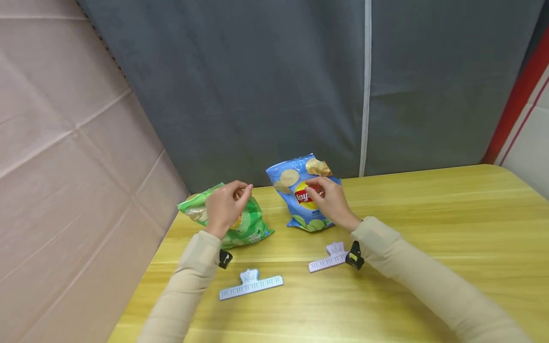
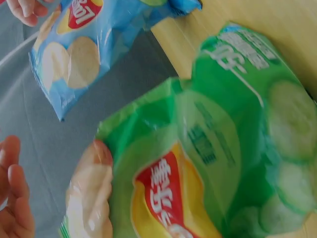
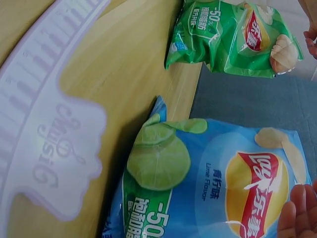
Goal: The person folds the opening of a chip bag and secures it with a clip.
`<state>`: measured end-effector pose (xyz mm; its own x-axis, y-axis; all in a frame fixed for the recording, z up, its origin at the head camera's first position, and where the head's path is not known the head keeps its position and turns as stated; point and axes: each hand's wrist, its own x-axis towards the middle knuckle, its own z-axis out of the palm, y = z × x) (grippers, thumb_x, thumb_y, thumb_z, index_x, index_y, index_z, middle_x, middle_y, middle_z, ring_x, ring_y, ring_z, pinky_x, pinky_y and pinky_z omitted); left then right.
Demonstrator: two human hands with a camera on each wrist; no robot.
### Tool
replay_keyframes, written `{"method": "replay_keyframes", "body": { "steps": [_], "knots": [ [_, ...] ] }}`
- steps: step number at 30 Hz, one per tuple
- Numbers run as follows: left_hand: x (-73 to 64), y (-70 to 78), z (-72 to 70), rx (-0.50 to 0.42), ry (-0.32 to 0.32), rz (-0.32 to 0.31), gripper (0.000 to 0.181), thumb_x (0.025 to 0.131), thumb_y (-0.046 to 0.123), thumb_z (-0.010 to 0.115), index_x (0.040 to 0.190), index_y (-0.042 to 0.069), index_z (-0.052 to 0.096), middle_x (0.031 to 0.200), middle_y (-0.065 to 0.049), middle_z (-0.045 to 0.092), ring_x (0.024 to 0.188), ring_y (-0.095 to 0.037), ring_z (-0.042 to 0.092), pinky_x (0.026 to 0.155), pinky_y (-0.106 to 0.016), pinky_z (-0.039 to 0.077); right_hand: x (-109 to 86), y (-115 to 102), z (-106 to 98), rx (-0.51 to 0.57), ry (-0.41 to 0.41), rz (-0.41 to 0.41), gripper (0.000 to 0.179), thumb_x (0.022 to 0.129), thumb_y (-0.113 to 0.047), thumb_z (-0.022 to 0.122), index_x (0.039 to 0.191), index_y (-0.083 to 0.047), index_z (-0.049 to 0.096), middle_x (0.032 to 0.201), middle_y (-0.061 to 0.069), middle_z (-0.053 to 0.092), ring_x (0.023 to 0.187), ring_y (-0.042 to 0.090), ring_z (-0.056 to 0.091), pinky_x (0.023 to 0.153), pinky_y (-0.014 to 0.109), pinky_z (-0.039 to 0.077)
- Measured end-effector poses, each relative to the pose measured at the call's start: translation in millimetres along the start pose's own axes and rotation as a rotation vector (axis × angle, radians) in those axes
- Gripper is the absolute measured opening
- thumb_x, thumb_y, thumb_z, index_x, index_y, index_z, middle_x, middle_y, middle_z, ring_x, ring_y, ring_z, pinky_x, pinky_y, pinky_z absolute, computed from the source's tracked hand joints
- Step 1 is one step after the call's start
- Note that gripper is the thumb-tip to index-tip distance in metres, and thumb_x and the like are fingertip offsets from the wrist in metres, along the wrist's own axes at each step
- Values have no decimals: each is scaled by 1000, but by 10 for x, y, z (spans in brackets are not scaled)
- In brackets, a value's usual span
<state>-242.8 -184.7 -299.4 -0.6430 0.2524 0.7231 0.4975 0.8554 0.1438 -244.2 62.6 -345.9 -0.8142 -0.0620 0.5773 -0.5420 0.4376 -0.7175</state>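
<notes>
A green bag of chips [image 1: 255, 221] stands slumped at the back left of the table, and my left hand [image 1: 226, 208] hovers before it with loosely bent fingers. In the left wrist view those fingers [image 2: 19, 183] are apart from the bag, with nothing in them. To the right, a blue lime-flavor Lay's chip bag [image 1: 296, 206] stands upright, leaning slightly. My right hand [image 1: 333, 204] overlaps its front in the head view, fingers loosely bent and holding nothing. The right wrist view has the fingertips [image 3: 298, 203] by the upper part of the blue bag.
Nearer on the wooden table [image 1: 411, 228] lie a pale blue piano-key bag clip [image 1: 250, 286] and a pale lilac one [image 1: 328, 262], the latter beside my right wrist. A dark grey curtain [image 1: 257, 85] hangs behind the table; a pale pink sheet [image 1: 77, 190] covers the left side.
</notes>
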Motion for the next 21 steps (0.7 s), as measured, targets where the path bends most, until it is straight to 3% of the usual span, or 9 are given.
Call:
{"method": "replay_keyframes", "body": {
  "steps": [6, 13, 21],
  "knots": [
    [-12, -104, -83, 15, 31, -20, 24, 84, 30, 58, 76, 10, 69, 58, 1, 59, 45, -12, 49, 38, -26, 32, 11, -41, 109, 40, 0, 23, 17, 84, -6, 59, 99, 2, 62, 93, 13, 63, 74, 21, 57, 64, 32, 48],
    [-42, -216, -144, 16, 41, -76, 25, 84, 30, 59, 76, 9, 69, 57, 0, 59, 45, -12, 48, 38, -26, 31, -8, -111, 277, 51, -1, -32, 14, 80, -1, 60, 93, 4, 64, 78, 10, 63, 62, 17, 54, 57, 25, 45],
    [-108, -364, -223, -2, 107, -137, 26, 83, 29, 59, 77, 6, 69, 64, -4, 62, 51, -16, 53, 45, -30, 38, -36, -147, 473, 64, -66, -7, 16, 80, 0, 59, 96, 3, 63, 84, 11, 63, 71, 19, 57, 65, 30, 48]
  ]
}}
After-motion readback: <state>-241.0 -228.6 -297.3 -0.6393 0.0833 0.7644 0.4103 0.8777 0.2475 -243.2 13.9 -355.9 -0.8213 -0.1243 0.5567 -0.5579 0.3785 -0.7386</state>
